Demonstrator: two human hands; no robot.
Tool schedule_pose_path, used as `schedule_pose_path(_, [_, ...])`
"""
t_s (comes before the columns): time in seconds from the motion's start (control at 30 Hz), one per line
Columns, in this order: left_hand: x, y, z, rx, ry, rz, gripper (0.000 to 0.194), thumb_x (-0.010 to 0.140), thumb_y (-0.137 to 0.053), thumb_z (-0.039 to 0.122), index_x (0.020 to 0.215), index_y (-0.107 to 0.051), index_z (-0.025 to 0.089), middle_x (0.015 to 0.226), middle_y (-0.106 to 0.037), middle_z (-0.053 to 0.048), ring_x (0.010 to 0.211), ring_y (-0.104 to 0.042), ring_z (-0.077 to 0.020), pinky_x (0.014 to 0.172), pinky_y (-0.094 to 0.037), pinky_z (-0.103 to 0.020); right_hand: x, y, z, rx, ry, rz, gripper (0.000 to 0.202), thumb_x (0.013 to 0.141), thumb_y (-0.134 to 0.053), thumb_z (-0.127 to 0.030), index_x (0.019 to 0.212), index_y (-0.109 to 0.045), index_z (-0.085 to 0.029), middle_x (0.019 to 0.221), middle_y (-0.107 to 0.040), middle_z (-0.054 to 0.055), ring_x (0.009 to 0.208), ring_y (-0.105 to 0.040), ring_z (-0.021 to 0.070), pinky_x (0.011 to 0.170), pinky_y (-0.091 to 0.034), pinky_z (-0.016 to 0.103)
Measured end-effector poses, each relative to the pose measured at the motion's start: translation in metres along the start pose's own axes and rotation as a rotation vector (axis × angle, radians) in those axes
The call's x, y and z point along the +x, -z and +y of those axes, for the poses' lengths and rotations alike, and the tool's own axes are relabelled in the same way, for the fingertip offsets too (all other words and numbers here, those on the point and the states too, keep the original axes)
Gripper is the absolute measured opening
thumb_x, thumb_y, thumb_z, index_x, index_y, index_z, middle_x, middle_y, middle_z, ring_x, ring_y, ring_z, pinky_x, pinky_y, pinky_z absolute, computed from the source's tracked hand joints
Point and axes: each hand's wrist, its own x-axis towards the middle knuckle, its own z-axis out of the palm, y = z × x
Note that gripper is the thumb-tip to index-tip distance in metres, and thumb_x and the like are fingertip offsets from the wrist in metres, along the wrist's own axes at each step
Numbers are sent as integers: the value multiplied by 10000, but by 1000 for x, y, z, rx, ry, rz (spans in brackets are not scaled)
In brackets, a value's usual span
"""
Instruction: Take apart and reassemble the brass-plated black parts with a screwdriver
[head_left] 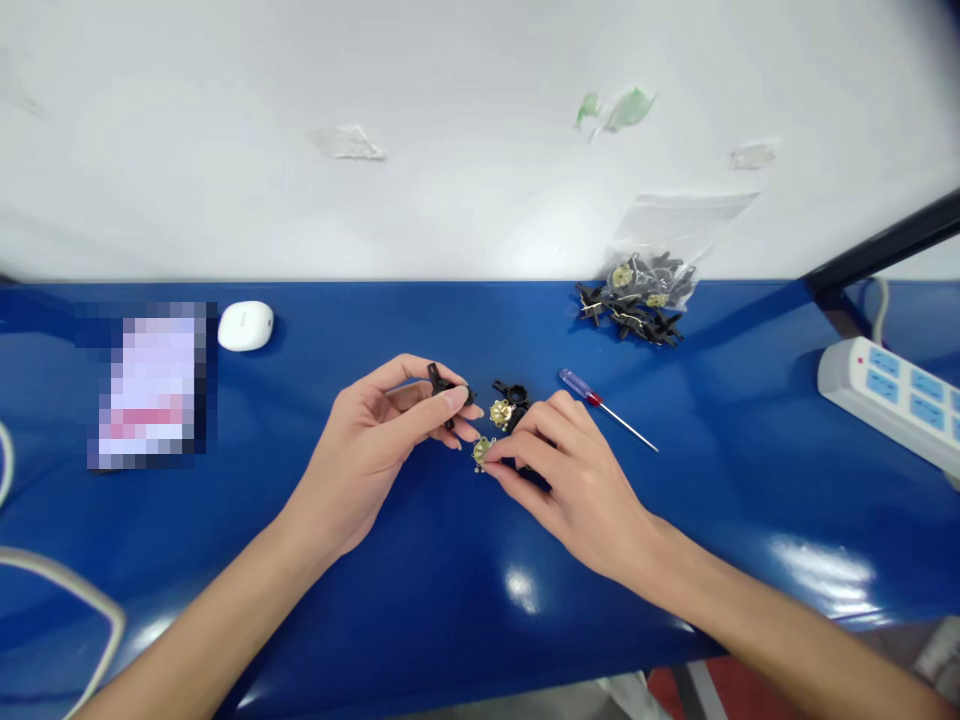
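Note:
My left hand (pixel 382 425) pinches a small black plastic part (pixel 442 390) with a short arm sticking up, between thumb and fingers. Close to it on the right, the thumb and forefinger of my right hand (pixel 562 470) are closed on a small brass-coloured metal piece (pixel 481 455) with little tabs round its edge. Just behind my right fingertips lie a second brass-coloured piece (pixel 501 412) and a black ring-shaped plastic part (pixel 517 394). Some dark parts under my right hand are mostly hidden.
A screwdriver (pixel 592 396) lies right of my right hand. Farther back are a pile of black parts (pixel 637 322) and a clear bag (pixel 675 235) holding more. A white case (pixel 246 326) and a blurred-out object (pixel 154 385) are at left, a power strip (pixel 892 395) at right.

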Motion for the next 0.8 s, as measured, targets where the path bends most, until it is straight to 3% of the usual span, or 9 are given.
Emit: schedule_pose_path(0.8, [-1,-2,2,4,26,-5,135,972,-960,264,1017,-854,194,899,-841,-48,842,-791,-202,770,-667,-278,0,0,-3,28,-28,-48,90,1146,-694,-133,1085,-733,-186,1052,-765,56,939,-583,225,851,-442,407])
